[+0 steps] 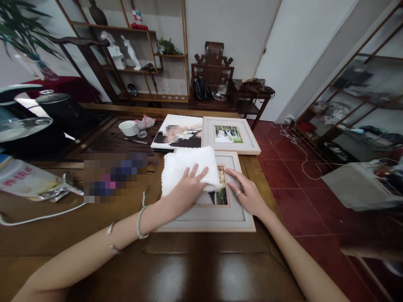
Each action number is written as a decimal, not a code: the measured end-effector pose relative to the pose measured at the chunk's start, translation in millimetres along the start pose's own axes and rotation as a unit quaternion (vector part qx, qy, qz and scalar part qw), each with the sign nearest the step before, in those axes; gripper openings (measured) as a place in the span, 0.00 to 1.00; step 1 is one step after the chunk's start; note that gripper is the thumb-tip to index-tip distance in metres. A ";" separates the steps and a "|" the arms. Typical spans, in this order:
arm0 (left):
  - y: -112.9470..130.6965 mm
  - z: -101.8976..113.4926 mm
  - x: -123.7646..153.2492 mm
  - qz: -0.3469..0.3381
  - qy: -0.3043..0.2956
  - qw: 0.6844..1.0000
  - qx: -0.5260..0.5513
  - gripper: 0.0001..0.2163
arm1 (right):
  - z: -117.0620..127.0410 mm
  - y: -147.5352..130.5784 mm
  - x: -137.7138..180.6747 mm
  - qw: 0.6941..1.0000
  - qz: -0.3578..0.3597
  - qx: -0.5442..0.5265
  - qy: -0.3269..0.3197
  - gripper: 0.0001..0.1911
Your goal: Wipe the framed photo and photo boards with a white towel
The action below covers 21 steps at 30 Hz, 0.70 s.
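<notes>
A framed photo point(248, 224) with a pale wood edge lies flat on the brown table. Over its upper left part spreads a folded white cloth point(185, 161), covering much of the picture. My left hand point(189, 188) rests on top of this cloth, palm down with fingers spread. On the right side of the same frame is my right hand point(247, 193), a ring on one finger, its fingers stretched out over the mat beside the picture. It holds nothing.
Behind lie another framed photo point(228, 134) and a large white-edged photo print point(179, 132). At left are a white bowl point(128, 128), a tea tray point(97, 142), a dark pot point(58, 107), a plastic packet point(28, 180) and a white cable point(40, 218). Red floor tiles point(289, 180) border the table's right edge.
</notes>
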<state>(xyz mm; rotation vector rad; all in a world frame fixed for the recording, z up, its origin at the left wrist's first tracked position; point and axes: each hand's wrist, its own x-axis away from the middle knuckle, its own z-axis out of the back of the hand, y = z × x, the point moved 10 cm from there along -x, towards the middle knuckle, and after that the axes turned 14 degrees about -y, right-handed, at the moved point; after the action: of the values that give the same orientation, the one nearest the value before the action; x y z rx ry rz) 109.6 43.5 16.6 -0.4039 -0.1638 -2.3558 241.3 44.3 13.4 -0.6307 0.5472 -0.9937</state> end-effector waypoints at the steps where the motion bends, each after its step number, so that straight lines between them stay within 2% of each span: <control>1: 7.4 -2.6 7.1 -0.006 -0.031 0.999 0.007 0.25 | 0.2 0.2 0.0 1.000 -0.001 -0.001 0.002 0.22; 3: 25.0 -10.1 26.0 -0.035 -0.093 0.995 0.026 0.28 | 0.3 0.5 0.0 1.000 -0.003 -0.002 0.003 0.22; 5: 45.0 -14.0 47.6 -0.098 -0.124 0.987 0.043 0.29 | -0.2 0.4 -0.3 1.000 -0.004 -0.003 -0.001 0.22; 7: 56.1 -12.5 63.3 -0.148 -0.115 0.981 0.058 0.27 | -0.5 0.3 -0.5 1.000 -0.005 -0.005 -0.004 0.22; 9: 54.2 -11.4 65.6 -0.156 -0.101 0.981 0.064 0.26 | -0.2 0.5 -0.5 1.000 -0.005 -0.005 -0.004 0.22; 12: 32.5 -8.9 44.0 -0.093 -0.071 0.992 0.046 0.31 | 0.4 0.3 -0.3 1.000 -0.001 -0.003 0.000 0.22; 16: -2.6 14.0 2.2 -0.013 0.015 0.999 0.039 0.30 | 0.9 -1.0 0.2 1.000 0.011 -0.006 0.004 0.22; 19: -16.7 32.4 -25.1 -0.013 0.064 0.997 0.045 0.27 | 1.7 -1.0 1.1 1.000 0.009 -0.005 0.010 0.23; 21: -15.7 38.3 -41.9 -0.033 0.078 0.996 0.034 0.28 | 5.9 -0.1 2.8 0.999 0.000 -0.002 0.035 0.26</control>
<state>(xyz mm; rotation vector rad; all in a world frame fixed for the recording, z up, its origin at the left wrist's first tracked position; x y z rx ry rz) 136.8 90.9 38.7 -0.1839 -0.1857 -2.4285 246.4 43.1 17.2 -0.6010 0.6096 -1.0181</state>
